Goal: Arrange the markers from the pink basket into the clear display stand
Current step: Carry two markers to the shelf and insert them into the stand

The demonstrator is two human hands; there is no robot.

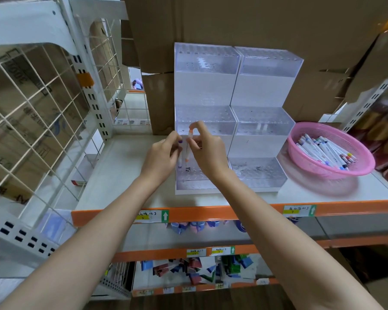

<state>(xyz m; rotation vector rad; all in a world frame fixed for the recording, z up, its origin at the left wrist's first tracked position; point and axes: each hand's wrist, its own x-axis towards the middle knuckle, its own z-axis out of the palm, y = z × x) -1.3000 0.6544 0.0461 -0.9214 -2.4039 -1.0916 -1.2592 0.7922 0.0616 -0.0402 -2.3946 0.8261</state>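
Both hands are up at the clear display stand [205,90], close together but each busy with its own pen. The left hand [164,153] has its fingers curled round a purple-ended marker [180,161]. The right hand [207,151] pinches an orange-ended marker [188,153] near its top, with a fingertip resting on the cap. Both pens stand nearly upright, side by side, their lower ends just above the hole grid of the stand's lowest tier. I cannot tell whether either tip has entered a hole yet.

The remaining markers [323,149] lie in a loose heap in the pink basket [336,173], which sits on the shelf [121,171] at 3 o'clock from the stand, just beside it.

These look like light, stiff plastic barrels, smooth and probably a little slippery, so a fingertip pinch is enough. Holding high on the barrel, as now, leaves the lower end free to find its hole. Squeezing the cap alone risks pulling it off. The stand is thin, clear and likely light, so a pen pushed in at an angle could nudge it. The heaped pens in the basket will probably roll when one is lifted out.
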